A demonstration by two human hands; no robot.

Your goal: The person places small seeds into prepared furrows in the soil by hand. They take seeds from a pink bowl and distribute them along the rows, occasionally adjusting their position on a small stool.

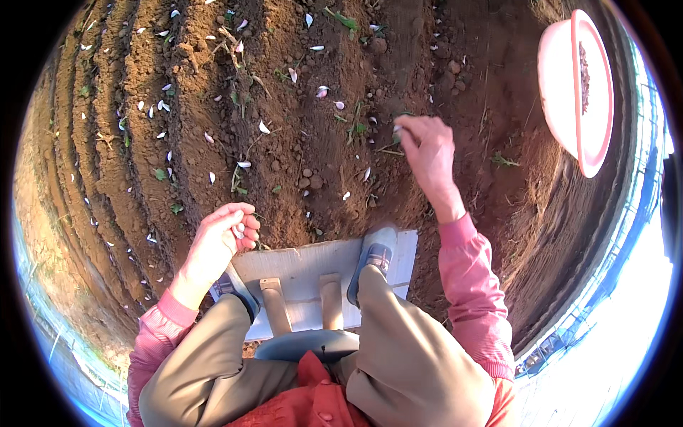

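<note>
Between the thumb and fingertips of my right hand [430, 147] is a pale garlic clove [397, 128], held low over the furrowed soil [331, 144]. My left hand [217, 235] curls around one or more whitish cloves [238, 230] in front of my left knee; how many, its fingers hide. Many other cloves lie about the furrows, among them a white one [264, 127] and a pinkish one [339, 105]. Some green leaf scraps [360, 128] lie close to the right hand.
A pink-rimmed basin [557, 85] with dark contents stands at the far right. My shoes [380, 256] rest on a pale board [304, 261], where a stool with wooden legs [331, 301] stands beneath me. Small stones [316, 182] and blue netting [629, 213] are also in view.
</note>
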